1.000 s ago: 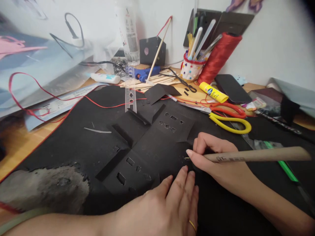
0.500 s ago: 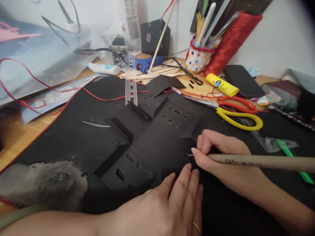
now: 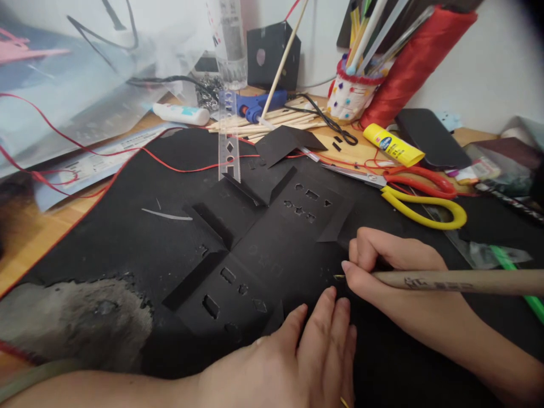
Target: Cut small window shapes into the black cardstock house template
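Observation:
My right hand [image 3: 393, 266] is closed around a long, pale wooden-handled craft knife [image 3: 459, 280]. Its thin metal tip touches, or hovers just over, black card [image 3: 263, 226] with folded flaps. Small cut-out shapes, such as a star, a triangle and rectangles, run through the card's two ends, and faint outlines are drawn on its middle. Palm down, my left hand [image 3: 293, 362] lies flat at the card's near edge, fingertips just left of the knife tip. Beneath is a worn black mat [image 3: 119, 238] with a torn grey patch.
Scissors [image 3: 425, 209] with red and yellow handles lie right, near a yellow glue stick [image 3: 394, 145] and a phone [image 3: 429, 137]. Behind are a clear stencil ruler [image 3: 229, 147], wooden sticks [image 3: 289, 122], a blue glue gun [image 3: 259, 106], a pen cup [image 3: 352, 96] and a red roll [image 3: 420, 62].
The view has shifted slightly, so most things sit a little further right. Both hands keep their grip and pose; the knife tip stays over the same area of card.

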A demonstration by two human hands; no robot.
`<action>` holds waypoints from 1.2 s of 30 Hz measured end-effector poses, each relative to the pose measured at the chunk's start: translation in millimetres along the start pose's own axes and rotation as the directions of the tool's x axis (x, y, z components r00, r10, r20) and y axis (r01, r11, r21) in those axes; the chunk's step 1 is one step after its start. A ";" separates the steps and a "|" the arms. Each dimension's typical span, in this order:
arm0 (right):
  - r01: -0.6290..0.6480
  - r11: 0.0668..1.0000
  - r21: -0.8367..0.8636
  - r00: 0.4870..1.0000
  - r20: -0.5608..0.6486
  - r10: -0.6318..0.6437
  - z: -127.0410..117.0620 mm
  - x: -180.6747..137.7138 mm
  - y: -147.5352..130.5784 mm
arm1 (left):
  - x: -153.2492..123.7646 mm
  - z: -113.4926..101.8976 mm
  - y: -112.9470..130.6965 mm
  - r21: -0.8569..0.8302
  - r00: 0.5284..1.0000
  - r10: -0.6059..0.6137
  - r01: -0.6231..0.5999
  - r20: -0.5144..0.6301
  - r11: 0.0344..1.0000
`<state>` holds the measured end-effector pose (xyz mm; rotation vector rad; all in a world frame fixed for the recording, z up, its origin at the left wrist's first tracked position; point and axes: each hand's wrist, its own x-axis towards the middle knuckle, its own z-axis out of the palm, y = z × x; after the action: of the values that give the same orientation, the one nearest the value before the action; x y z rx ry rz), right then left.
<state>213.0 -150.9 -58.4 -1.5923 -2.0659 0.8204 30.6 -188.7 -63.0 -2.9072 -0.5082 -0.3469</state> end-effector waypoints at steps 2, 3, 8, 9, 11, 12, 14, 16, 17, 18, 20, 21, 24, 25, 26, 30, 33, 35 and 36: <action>-0.014 1.000 0.018 1.000 0.008 0.014 -0.7 -1.3 0.9 | 0.1 -0.5 -0.9 -0.022 1.000 -0.007 0.007 -0.004 1.000; -0.025 0.999 0.041 1.000 0.014 0.024 -1.1 -1.8 1.9 | 0.3 -0.6 -1.0 -0.030 1.000 -0.011 0.011 -0.004 0.999; -0.023 0.913 0.408 0.989 -0.121 0.079 -2.0 -0.3 8.7 | 1.4 -2.7 0.2 -0.054 0.999 -0.029 0.030 0.023 0.998; -0.008 0.867 0.498 0.982 -0.160 0.101 -2.2 0.7 9.4 | 1.4 -3.8 0.3 -0.058 0.999 -0.019 0.021 0.037 0.998; 0.000 0.771 0.637 0.971 -0.184 0.152 -3.4 2.5 9.3 | 1.3 -6.1 0.3 -0.056 0.998 0.024 -0.021 0.053 0.998; -0.008 0.729 0.684 0.969 -0.176 0.176 -4.7 3.1 8.4 | 1.1 -7.2 0.3 -0.046 0.997 0.039 -0.036 0.061 0.998; -0.014 0.665 0.747 0.962 -0.171 0.213 -9.1 3.2 5.4 | 0.6 -8.7 0.7 -0.012 0.998 0.024 -0.023 0.061 1.000; 0.021 0.628 0.778 0.946 -0.218 0.239 -15.9 2.2 1.5 | -0.3 -8.4 1.9 0.024 0.998 -0.035 0.034 0.045 0.999; 0.051 0.625 0.779 0.933 -0.261 0.248 -20.1 1.5 -0.4 | -0.7 -7.4 2.6 0.037 0.997 -0.064 0.063 0.045 0.997; 0.089 0.635 0.767 0.916 -0.313 0.250 -24.6 0.6 -2.0 | -1.0 -6.0 3.4 0.048 0.995 -0.085 0.083 0.048 0.995; 0.156 0.700 0.697 0.872 -0.430 0.234 -34.0 -1.4 -3.7 | -0.6 -2.4 4.2 0.072 0.992 -0.104 0.099 0.065 0.992; 0.177 0.757 0.629 0.843 -0.494 0.213 -38.7 -2.7 -3.2 | 0.2 -0.9 3.9 0.088 0.992 -0.095 0.089 0.077 0.992; 0.123 0.936 0.329 0.774 -0.623 0.117 -50.8 -10.5 5.0 | 4.9 -3.4 -2.7 0.104 0.993 -0.035 0.024 0.109 0.994; 0.090 0.968 0.234 0.777 -0.625 0.078 -53.7 -14.7 10.1 | 6.9 -7.9 -7.5 0.066 0.993 -0.032 0.024 0.114 0.998; 0.064 0.989 0.136 0.781 -0.623 0.035 -55.9 -19.5 16.2 | 8.9 -14.6 -13.6 -0.002 0.993 -0.056 0.056 0.107 0.998; 0.045 0.963 -0.265 0.837 -0.516 -0.181 -57.4 -36.7 41.0 | 16.3 -56.0 -46.4 -0.495 0.887 -0.462 0.408 0.016 0.767; 0.024 0.928 -0.372 0.869 -0.451 -0.203 -58.4 -37.3 43.8 | 22.0 -86.9 -68.2 -0.839 0.688 -0.724 0.425 0.057 0.338; -0.020 0.938 -0.345 0.813 -0.552 -0.185 -63.9 -34.1 31.4 | 26.5 -100.8 -76.9 -0.946 0.623 -0.774 0.305 0.111 0.110; -0.015 0.957 -0.290 0.787 -0.594 -0.168 -68.2 -32.8 20.7 | 29.0 -105.4 -79.2 -0.970 0.616 -0.776 0.243 0.138 0.021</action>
<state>280.1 -165.0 -20.2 -1.6143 -1.7806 -0.0593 8.4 -127.8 55.4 -3.0894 -1.9606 -2.1472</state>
